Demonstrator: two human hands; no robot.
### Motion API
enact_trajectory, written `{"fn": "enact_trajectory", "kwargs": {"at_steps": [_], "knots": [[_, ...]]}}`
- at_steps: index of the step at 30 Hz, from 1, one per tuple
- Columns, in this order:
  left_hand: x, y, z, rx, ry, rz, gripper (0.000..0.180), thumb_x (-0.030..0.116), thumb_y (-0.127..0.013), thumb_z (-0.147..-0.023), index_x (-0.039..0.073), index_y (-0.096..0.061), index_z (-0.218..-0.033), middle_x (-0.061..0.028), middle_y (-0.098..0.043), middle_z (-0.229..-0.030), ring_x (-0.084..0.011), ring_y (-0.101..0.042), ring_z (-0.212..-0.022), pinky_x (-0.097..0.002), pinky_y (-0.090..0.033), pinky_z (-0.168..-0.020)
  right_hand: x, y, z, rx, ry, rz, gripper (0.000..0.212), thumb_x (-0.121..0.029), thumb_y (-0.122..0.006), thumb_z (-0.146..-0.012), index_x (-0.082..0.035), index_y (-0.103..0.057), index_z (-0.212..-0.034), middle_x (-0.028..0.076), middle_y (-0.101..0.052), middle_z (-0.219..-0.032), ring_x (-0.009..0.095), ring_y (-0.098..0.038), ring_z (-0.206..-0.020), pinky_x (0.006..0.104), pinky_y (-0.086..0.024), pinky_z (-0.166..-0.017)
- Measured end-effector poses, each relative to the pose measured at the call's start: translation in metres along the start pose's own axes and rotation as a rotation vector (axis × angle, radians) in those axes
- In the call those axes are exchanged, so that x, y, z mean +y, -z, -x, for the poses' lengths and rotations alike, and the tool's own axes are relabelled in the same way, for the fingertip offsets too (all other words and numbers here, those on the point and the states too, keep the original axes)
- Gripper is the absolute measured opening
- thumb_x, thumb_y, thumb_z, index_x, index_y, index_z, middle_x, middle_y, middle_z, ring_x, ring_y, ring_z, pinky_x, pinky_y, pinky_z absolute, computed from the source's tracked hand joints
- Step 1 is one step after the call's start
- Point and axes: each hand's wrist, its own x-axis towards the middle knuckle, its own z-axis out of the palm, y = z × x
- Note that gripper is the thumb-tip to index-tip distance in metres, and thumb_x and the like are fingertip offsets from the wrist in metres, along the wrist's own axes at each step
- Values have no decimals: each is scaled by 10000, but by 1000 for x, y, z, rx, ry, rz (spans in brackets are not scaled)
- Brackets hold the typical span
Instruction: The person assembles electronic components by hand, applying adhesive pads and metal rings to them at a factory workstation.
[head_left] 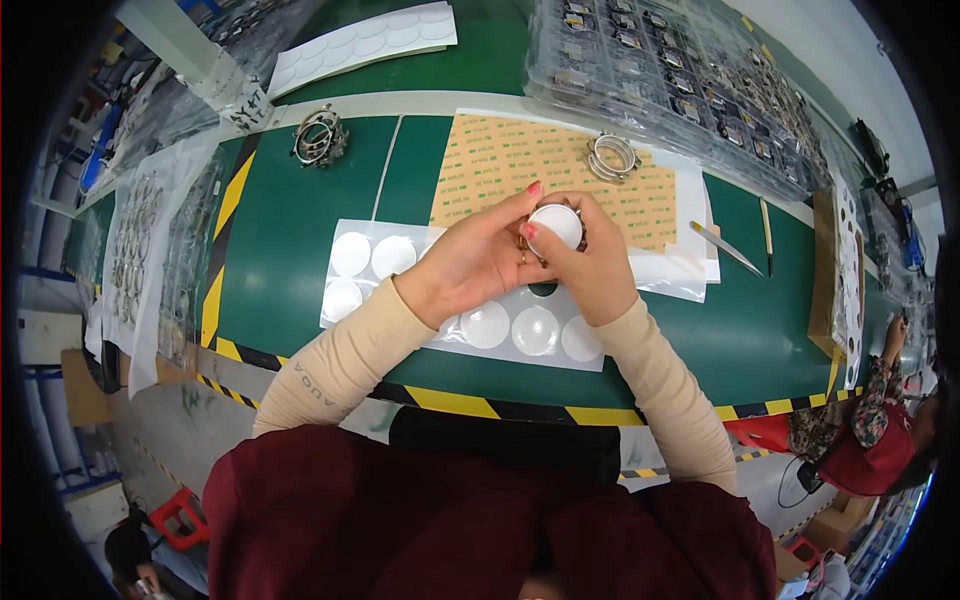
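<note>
Both of my hands hold a round, watch-like piece (pixel 560 222) with a white disc on its upper face and metallic bits at its rim. My left hand (pixel 478 248) cups it from the left, palm up, thumb at its upper edge. From the right, my right hand (pixel 603 262) closes round it, with its thumb pressed on the white disc. What lies beneath the piece is hidden by the fingers. Below my hands is a clear sheet of round white stickers (pixel 484 325), with a gap in one spot. A ring-shaped metal watch part (pixel 624 150) lies just beyond my right hand.
Another metal watch part (pixel 335 128) sits at the far left. Under the hands lies a tan patterned backing sheet (pixel 500 150) on white paper. Tweezers (pixel 727 248) and a thin stick (pixel 767 235) lie right. Clear trays of parts (pixel 660 75) stand behind. A co-worker (pixel 870 450) is at right.
</note>
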Motion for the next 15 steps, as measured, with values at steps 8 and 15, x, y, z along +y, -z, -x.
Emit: {"fn": "enact_trajectory", "kwargs": {"at_steps": [8, 15], "knots": [[3, -7, 1, 49, -69, -28, 299, 265, -463, -926, 53, -450, -1136, -101, -532, -1081, -211, -567, -982, -397, -463, -901, -3, 14, -1, -42, -43, -304, 432, 24, -533, -771, -24, -427, -1188, 65, -544, -951, 105, -530, -850, 246, -459, -703], [2, -14, 0, 119, -113, -12, 321, 271, -443, -934, 30, -429, -1146, -100, -533, -1071, -200, -560, -995, -419, -446, -941, 14, 6, -5, 194, 221, -17, 371, 28, -560, -766, -37, -504, -1127, 88, -516, -1001, 155, -537, -886, 255, -456, -732]]}}
